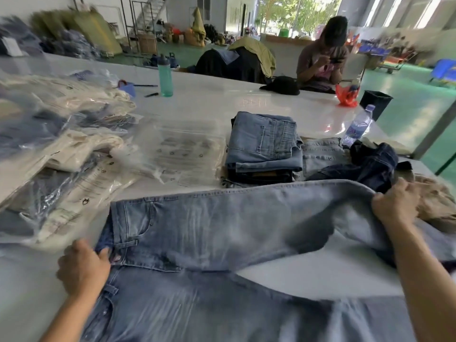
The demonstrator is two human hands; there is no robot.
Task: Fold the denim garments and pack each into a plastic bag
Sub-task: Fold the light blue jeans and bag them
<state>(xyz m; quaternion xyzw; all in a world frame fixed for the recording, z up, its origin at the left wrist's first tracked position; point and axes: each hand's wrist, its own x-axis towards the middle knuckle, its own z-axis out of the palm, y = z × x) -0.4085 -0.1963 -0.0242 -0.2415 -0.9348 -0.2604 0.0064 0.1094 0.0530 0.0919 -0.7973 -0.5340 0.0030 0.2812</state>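
Note:
A pair of light blue jeans [222,233] lies spread across the white table [217,99] in front of me, waistband to the left. My left hand [82,266] grips the waistband near the fly. My right hand [394,206] grips one leg and holds it lifted above the table at the right. A stack of folded jeans [264,146] sits behind the spread pair. Empty clear plastic bags [182,151] lie left of the stack. Bagged garments [56,154] are piled at the far left.
Loose dark denim [370,164] and a tan garment [436,206] lie at the right. A teal bottle [164,76], a water bottle [357,125], a black hat [282,85] and a red bag [346,95] stand on the far table. A person sits beyond it.

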